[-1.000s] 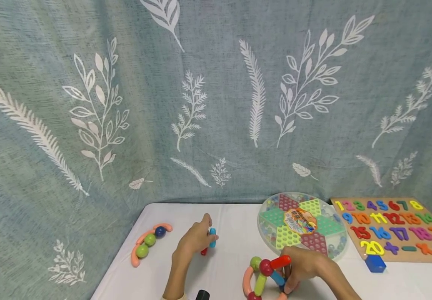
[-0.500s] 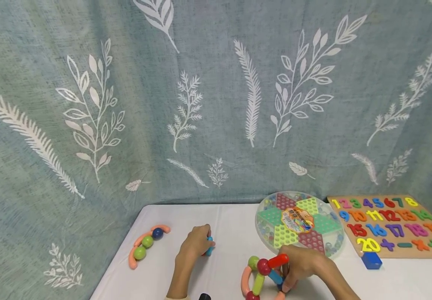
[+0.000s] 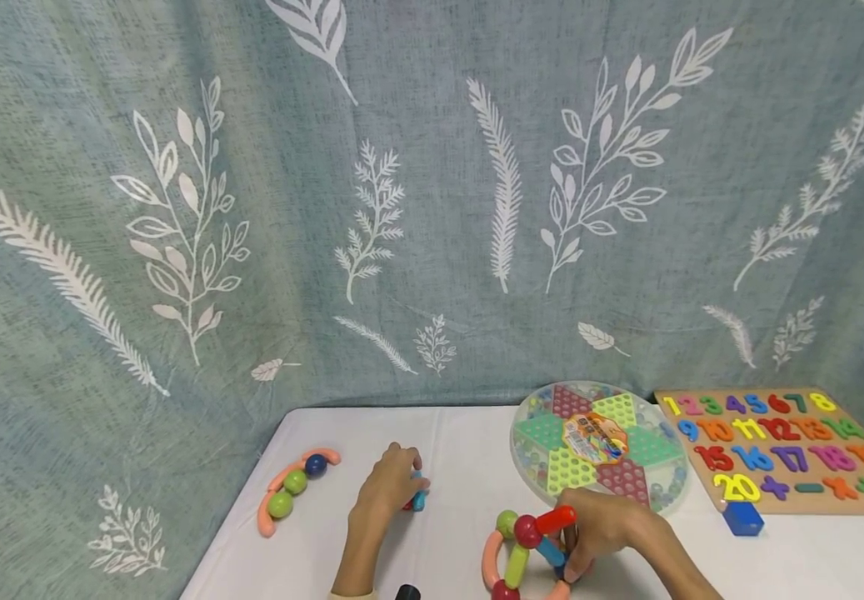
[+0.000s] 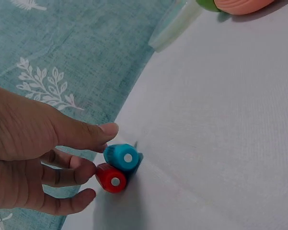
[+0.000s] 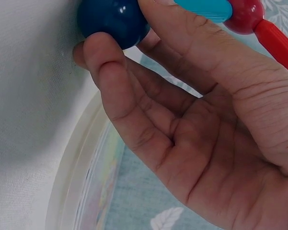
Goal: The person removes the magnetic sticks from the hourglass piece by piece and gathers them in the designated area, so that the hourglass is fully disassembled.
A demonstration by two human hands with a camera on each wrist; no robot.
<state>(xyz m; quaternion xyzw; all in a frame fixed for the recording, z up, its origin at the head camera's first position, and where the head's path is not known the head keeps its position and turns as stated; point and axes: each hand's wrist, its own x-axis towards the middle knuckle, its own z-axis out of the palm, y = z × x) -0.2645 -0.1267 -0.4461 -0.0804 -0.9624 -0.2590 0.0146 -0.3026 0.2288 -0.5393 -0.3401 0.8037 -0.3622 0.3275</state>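
1. Far left of the white cloth-covered table [image 3: 469,433]: two curved salmon-pink plastic rods cradling two green balls and one dark blue ball [image 3: 292,487], lying flat, well apart from both hands.

2. Left hand [image 3: 387,492]: fingers loosely curled, reaching down onto a pair of short plastic magnetic sticks. In the left wrist view the short light-blue stick [image 4: 121,157] and the short red stick [image 4: 110,178] lie side by side, touching, on the cloth. The index fingertip [image 4: 105,130] meets the blue stick and a lower fingertip touches the red one; the sticks are not yet enclosed or lifted.

3. Centre front: a multicoloured stick-and-ball structure [image 3: 525,554], made of a green ball, a dark red ball, a red straight rod, a yellow-green rod, a blue rod and a pink curved rod, standing on the table.

4. Right hand [image 3: 604,529]: steadies this structure from its right side. In the right wrist view the fingers [image 5: 120,105] curl around a glossy dark blue ball [image 5: 112,21] at the base, pinching it.

5. Behind the right hand: a round clear plastic marble checkers board with coloured triangles [image 3: 600,446].

6. Far right: a wooden number puzzle board with coloured numerals [image 3: 791,450]; a small blue block [image 3: 742,518] just in front of it.

Step judged in hand: picking up the stick pair while the build is held. The next move likely calls for closing the fingers round one or both sticks, noting they may cling together, then carrying them rightward to a free ball.
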